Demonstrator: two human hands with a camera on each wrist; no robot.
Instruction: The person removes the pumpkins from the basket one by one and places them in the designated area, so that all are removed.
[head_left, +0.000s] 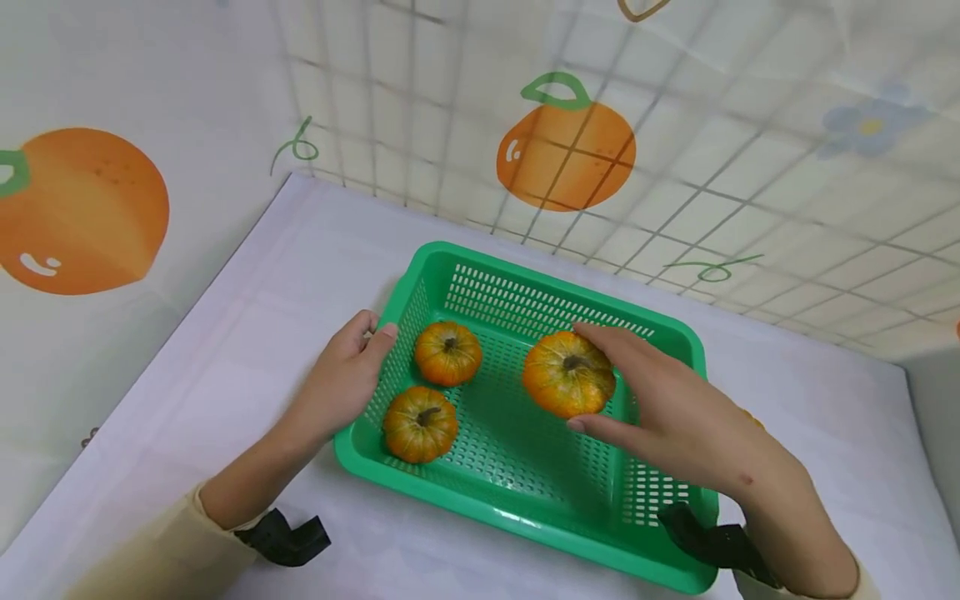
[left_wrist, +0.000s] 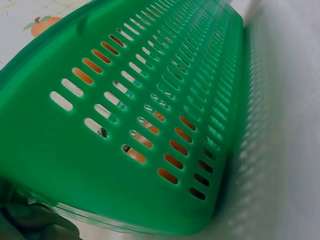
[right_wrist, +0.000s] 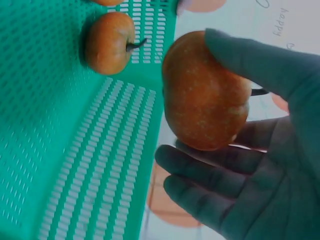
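My right hand (head_left: 667, 408) holds a small orange pumpkin (head_left: 567, 375) between thumb and fingers, above the green plastic basket (head_left: 517, 518). In the right wrist view the pumpkin (right_wrist: 205, 95) shows its side, its dark stem pointing toward the palm. My left hand (head_left: 348, 367) grips the basket's left rim, thumb over the edge. Two more pumpkins lie in the basket along its left side, one farther back (head_left: 447, 354) and one nearer (head_left: 421, 425). From the left wrist, the slotted basket wall (left_wrist: 100, 165) fills most of the view, with orange showing through the slots.
The basket stands on a white-covered table (head_left: 247, 317). Behind it rises a cloth backdrop printed with grid lines and an orange fruit (head_left: 566, 154). A sliver of another orange thing (head_left: 753, 419) shows beyond my right wrist, mostly hidden.
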